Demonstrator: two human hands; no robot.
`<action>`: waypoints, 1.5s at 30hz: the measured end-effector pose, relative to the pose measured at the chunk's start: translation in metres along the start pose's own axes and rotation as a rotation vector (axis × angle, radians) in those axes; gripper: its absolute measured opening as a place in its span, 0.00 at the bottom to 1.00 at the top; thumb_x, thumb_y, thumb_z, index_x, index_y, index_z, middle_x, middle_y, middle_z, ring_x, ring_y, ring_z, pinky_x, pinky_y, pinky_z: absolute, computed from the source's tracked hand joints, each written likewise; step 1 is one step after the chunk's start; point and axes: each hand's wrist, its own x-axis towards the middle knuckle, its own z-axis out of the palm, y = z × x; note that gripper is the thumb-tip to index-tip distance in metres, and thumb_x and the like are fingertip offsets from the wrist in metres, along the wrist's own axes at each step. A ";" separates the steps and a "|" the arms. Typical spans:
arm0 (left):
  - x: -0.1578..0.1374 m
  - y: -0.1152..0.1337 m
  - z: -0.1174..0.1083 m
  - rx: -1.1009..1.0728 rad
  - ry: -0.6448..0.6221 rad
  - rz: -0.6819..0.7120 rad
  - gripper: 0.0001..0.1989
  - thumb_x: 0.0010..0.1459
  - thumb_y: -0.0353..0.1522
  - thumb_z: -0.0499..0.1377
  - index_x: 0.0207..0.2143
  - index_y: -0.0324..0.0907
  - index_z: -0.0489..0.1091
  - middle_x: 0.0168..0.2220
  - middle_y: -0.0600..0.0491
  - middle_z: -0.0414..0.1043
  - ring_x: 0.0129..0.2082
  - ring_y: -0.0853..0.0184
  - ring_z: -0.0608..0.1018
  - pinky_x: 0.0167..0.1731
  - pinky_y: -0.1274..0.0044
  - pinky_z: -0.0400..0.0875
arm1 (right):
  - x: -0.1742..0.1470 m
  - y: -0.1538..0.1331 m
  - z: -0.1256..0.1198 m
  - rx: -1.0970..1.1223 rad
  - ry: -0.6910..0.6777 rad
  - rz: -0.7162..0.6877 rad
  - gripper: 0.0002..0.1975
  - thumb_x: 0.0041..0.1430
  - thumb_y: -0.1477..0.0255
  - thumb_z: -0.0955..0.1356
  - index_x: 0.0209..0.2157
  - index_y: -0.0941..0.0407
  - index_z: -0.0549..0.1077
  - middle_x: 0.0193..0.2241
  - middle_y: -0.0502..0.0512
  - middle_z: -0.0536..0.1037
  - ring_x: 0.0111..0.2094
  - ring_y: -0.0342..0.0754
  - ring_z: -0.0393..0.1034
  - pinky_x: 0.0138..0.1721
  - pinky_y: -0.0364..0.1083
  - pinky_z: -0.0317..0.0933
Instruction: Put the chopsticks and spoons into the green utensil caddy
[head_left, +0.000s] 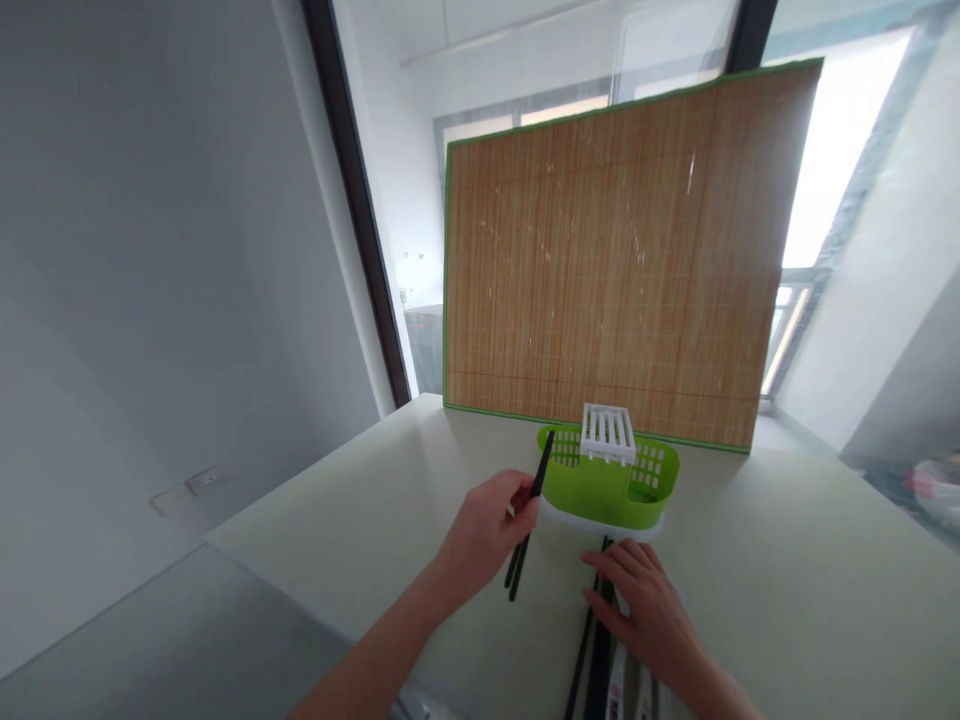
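Fingers of the left hand (489, 518) are pinched around black chopsticks (544, 462), presumably light, stiff and slick, best gripped mid-length; the right hand (643, 592) is spread over dark sticks (600, 662).

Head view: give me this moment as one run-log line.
left hand: holding black chopsticks, tilted | right hand: at dark utensils | green basket: beyond both hands, white rack on top

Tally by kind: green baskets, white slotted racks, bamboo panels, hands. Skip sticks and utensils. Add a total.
Green basket: 1
White slotted rack: 1
Bamboo panel: 1
Hands (left hand, right hand): 2
Total: 5
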 end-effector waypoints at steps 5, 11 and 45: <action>-0.002 0.006 0.024 -0.307 0.000 -0.020 0.06 0.57 0.33 0.53 0.35 0.40 0.66 0.31 0.54 0.68 0.27 0.73 0.72 0.25 0.82 0.70 | -0.001 -0.012 0.010 0.164 -0.013 0.025 0.23 0.56 0.67 0.67 0.53 0.54 0.60 0.27 0.48 0.70 0.29 0.47 0.64 0.36 0.48 0.55; -0.007 0.001 0.048 -0.425 -0.072 -0.024 0.06 0.56 0.33 0.53 0.34 0.39 0.67 0.30 0.55 0.68 0.25 0.74 0.72 0.25 0.83 0.71 | 0.001 -0.016 0.022 0.130 -0.030 0.058 0.05 0.59 0.67 0.65 0.36 0.54 0.69 0.23 0.47 0.70 0.26 0.45 0.63 0.33 0.46 0.51; 0.171 -0.050 0.027 -0.097 0.166 0.094 0.11 0.54 0.36 0.57 0.35 0.37 0.71 0.33 0.50 0.75 0.33 0.69 0.75 0.35 0.76 0.70 | -0.001 0.069 0.008 -0.173 0.267 0.176 0.11 0.59 0.66 0.62 0.41 0.54 0.69 0.53 0.60 0.62 0.50 0.56 0.62 0.47 0.56 0.60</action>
